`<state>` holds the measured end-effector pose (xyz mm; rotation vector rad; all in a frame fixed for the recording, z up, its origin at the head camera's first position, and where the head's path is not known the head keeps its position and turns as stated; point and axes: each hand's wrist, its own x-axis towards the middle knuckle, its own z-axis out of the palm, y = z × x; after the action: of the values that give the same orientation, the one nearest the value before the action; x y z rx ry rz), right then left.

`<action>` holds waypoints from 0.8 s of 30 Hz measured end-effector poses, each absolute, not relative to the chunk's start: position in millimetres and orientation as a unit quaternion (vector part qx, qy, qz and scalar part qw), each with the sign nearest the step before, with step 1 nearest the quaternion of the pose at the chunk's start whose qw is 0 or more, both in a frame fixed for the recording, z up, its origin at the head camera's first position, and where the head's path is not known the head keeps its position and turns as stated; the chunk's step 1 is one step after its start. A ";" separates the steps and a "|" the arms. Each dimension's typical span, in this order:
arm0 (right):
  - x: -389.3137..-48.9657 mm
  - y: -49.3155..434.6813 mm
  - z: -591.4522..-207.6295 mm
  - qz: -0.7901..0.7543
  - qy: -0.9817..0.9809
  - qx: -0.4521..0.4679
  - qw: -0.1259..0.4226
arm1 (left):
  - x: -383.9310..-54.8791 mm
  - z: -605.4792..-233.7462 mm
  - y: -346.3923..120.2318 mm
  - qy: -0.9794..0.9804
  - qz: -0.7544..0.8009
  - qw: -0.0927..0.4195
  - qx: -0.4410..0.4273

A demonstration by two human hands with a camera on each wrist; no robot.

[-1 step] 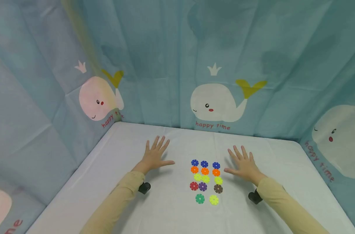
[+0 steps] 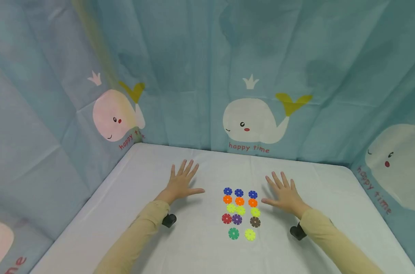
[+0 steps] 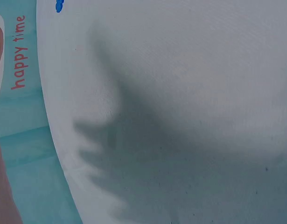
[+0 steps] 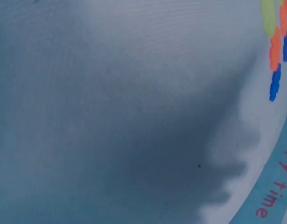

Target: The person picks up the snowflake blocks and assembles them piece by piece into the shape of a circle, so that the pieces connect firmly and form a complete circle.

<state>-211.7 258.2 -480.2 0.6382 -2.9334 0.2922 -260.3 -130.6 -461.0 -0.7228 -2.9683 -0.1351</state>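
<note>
Notched plastic discs lie flat in rows in the head view. At the far side are blue discs [image 2: 236, 193], then orange discs [image 2: 237, 201] and yellow-green discs [image 2: 238, 210]. Nearer come a red disc [image 2: 224, 218], a purple disc [image 2: 234, 219] and a brown disc [image 2: 253, 222], with a green disc [image 2: 231, 233] and one more yellow-green disc [image 2: 247, 234] in front. My left hand [image 2: 179, 187], fingers spread, is left of the discs and holds nothing. To their right my right hand [image 2: 285, 197] is spread likewise, its thumb close to an orange disc.
A white-covered table [image 2: 200, 247] bears the discs. Blue curtains [image 2: 186, 76] with printed whales surround its back and sides. Dark wrist cameras [image 2: 169, 220] sit below both wrists. Hand shadows fall on the cloth [image 3: 190, 70] in both wrist views.
</note>
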 end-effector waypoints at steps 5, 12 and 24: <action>-206.8 255.0 -482.7 0.114 -0.968 0.214 0.065 | -256.2 -458.3 -125.4 -0.970 -0.041 0.024 -0.240; -204.7 246.7 -471.8 0.168 -0.961 0.209 0.074 | -253.1 -450.1 -119.6 -0.967 -0.065 0.037 -0.242; -155.1 224.8 -485.8 0.317 -0.898 0.213 0.218 | -212.6 -464.9 -88.5 -0.876 -0.172 0.179 -0.413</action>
<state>-155.1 224.8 -485.8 0.5888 -2.4873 0.8785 -212.6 -88.5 -464.9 -1.1681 -2.4782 -0.4852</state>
